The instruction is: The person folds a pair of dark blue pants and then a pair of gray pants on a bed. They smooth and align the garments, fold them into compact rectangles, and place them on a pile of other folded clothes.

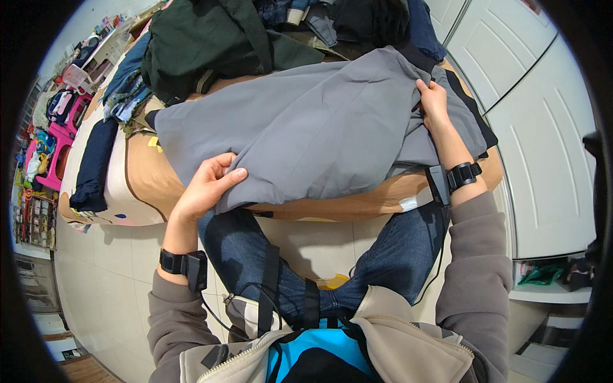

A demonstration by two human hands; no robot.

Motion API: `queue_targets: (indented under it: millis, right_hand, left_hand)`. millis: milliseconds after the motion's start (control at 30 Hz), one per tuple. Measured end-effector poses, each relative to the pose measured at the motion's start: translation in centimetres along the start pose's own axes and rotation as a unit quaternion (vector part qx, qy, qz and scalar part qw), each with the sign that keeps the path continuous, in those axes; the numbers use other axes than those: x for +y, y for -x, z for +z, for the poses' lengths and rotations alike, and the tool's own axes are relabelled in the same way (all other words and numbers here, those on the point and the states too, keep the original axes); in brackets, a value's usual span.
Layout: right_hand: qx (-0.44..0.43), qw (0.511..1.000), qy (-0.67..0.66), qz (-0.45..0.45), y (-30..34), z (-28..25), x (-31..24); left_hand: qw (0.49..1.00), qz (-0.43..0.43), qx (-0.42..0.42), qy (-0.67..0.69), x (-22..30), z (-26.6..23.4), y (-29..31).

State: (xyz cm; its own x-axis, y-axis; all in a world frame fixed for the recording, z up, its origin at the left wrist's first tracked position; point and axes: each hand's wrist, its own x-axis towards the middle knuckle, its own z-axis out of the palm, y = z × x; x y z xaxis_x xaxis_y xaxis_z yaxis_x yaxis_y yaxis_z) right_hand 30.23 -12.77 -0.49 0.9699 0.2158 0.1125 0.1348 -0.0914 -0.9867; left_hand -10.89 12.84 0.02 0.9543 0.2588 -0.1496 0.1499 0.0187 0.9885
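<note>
Your smooth grey cloth garment with black trim (pixel 306 134) lies spread and creased across the tan-and-cream patterned bed (pixel 172 185), right in front of you. Your left hand (pixel 211 182) is at its near-left edge, thumb over fingers, pinching the fabric. Your right hand (pixel 434 105) pinches a fold near the far-right end.

Obstructions: the dark green cloth garment (pixel 204 48) sits directly beyond, touching its far edge on the left. A heap of dark clothes (pixel 367 25) crowds the far side behind the right half. Faded blue denim (pixel 128 70) is stacked left of the green one; a folded navy cloth strip (pixel 96 163) lies near the bed's left end, well apart from your hands.

Near side: your dark blue jeans (pixel 239 252) come up to the bed edge. A thin black cable (pixel 439 268) hangs from your right wrist.

Farther out: pink plastic stools (pixel 60 150) to the left, white panelled cabinet doors (pixel 543 140) to the right.
</note>
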Motion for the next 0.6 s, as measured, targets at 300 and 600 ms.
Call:
queue_targets:
  millis: [300,600]
  right_hand:
    - [-0.059,0.987,-0.101,0.110,-0.7,-0.2,-2.3]
    - [-0.050,0.887,-0.459,0.015,1.8,-5.8,-3.2]
  left_hand:
    - [0.990,0.071,0.097,-0.075,0.7,2.9,-1.0]
    - [0.879,0.371,0.053,-0.296,1.9,4.0,0.5]
